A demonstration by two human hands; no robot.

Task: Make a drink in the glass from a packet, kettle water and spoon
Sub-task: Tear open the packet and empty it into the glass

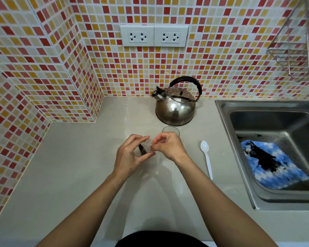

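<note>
Over the middle of the counter, my left hand (130, 155) and my right hand (167, 146) both pinch a small clear packet (147, 146) with dark contents; most of it is hidden by my fingers. Just behind my right hand stands a clear glass (170, 130), only its rim showing. A steel kettle (175, 107) with a black handle sits behind the glass near the tiled wall. To the right of my right hand a white plastic spoon (206, 155) lies on the counter, bowl away from me.
A steel sink (225, 114) fills the right side, with a blue and white cloth (275, 166) stained black in it. A wire rack (292, 50) hangs on the wall at top right. Two double sockets (154, 35) sit above the kettle. The tiled wall juts out at left.
</note>
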